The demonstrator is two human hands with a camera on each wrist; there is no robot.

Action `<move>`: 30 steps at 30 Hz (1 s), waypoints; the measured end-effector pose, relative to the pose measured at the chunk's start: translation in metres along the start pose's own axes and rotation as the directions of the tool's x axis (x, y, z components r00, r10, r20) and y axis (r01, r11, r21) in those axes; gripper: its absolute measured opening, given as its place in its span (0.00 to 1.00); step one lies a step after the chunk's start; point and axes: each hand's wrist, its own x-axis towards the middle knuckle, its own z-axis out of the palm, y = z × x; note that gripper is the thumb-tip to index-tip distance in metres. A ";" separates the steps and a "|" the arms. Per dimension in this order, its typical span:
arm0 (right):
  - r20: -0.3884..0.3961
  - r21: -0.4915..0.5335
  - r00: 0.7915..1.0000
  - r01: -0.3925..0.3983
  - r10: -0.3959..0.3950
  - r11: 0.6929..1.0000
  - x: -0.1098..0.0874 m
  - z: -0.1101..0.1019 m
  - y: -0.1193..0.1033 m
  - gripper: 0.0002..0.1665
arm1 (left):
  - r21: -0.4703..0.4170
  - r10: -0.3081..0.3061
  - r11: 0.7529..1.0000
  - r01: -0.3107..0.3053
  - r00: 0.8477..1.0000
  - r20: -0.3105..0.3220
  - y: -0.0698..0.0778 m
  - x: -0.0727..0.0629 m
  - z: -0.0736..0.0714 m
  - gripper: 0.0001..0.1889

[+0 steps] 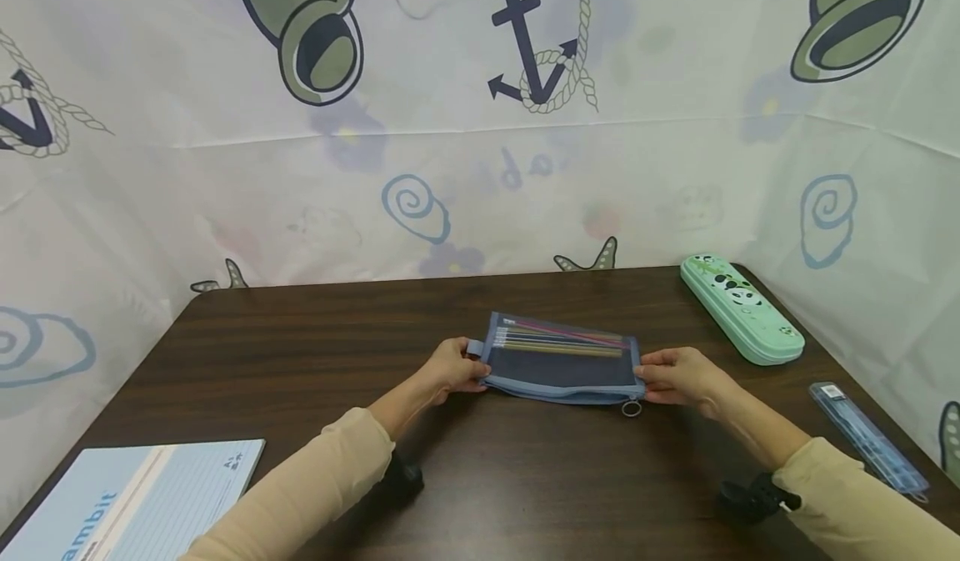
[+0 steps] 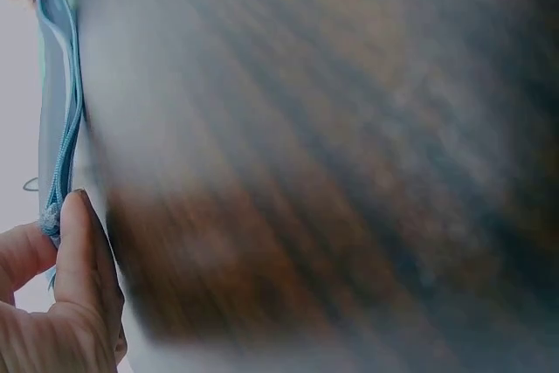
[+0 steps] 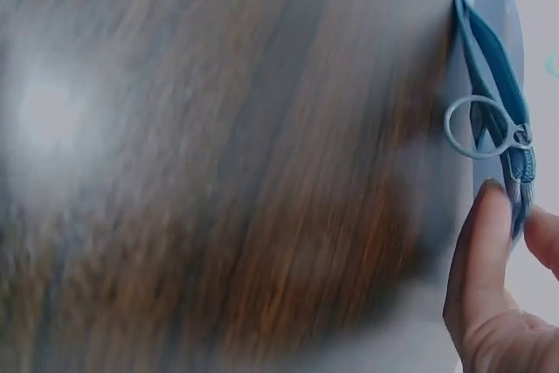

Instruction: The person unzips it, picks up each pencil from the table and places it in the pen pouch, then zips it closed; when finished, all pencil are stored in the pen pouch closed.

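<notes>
A blue mesh zipper pouch [image 1: 562, 382] with several thin pencils [image 1: 562, 340] inside is held between both hands over the middle of the table. My left hand [image 1: 450, 368] pinches its left end, near a small fabric tab [image 1: 475, 347]. At the opposite end my right hand [image 1: 686, 378] pinches the corner, thumb on top. A ring pull [image 1: 632, 409] hangs from the zipper beside the right fingers, and the right wrist view shows this ring [image 3: 479, 128] up close. The zipper edge [image 2: 65, 128] faces me in the left wrist view.
A mint-green panda pencil case [image 1: 742, 311] lies at the back right of the dark wooden table [image 1: 315, 336]. Nearer on the right is a slim blue clear packet [image 1: 870, 440]. A light-blue notebook [image 1: 172, 494] lies at the front left. Patterned white cloth [image 1: 465, 194] hangs behind.
</notes>
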 end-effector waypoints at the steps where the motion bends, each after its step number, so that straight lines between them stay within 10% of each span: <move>1: 0.011 0.024 1.000 -0.001 0.001 1.000 0.000 0.001 0.000 0.34 | 0.004 0.001 1.000 -0.001 1.000 -0.003 0.000 0.000 -0.001 0.13; 11: 0.003 0.137 0.998 0.068 -0.069 0.988 0.004 0.012 -0.002 0.27 | 0.171 0.100 0.982 -0.080 0.989 -0.112 0.001 0.000 -0.012 0.25; 13: -0.008 0.145 0.996 0.087 -0.087 0.986 0.004 0.014 -0.002 0.26 | 0.247 0.214 0.955 -0.165 0.959 -0.185 0.004 -0.002 -0.011 0.25; 16: -0.027 0.162 0.995 0.104 -0.101 0.981 0.003 0.019 -0.005 0.25 | 0.380 0.442 0.863 -0.332 0.861 -0.251 0.009 -0.006 -0.001 0.19; 18: -0.035 0.170 0.993 0.113 -0.109 0.979 0.001 0.022 -0.007 0.24 | 0.399 0.547 0.805 -0.438 0.809 -0.214 0.014 -0.013 0.014 0.14; 20: -0.044 0.176 0.993 0.118 -0.112 0.977 0.000 0.025 -0.010 0.24 | 0.378 0.599 0.765 -0.521 0.791 -0.121 0.017 -0.021 0.032 0.09; 25: -0.075 0.199 0.991 0.121 -0.108 0.973 -0.001 0.031 -0.015 0.24 | 0.307 0.528 0.787 -0.536 0.841 0.114 0.020 -0.037 0.080 0.05; 30: -0.101 0.219 0.990 0.120 -0.099 0.968 -0.003 0.034 -0.016 0.24 | 0.350 0.450 0.807 -0.476 0.879 0.158 0.015 -0.039 0.108 0.05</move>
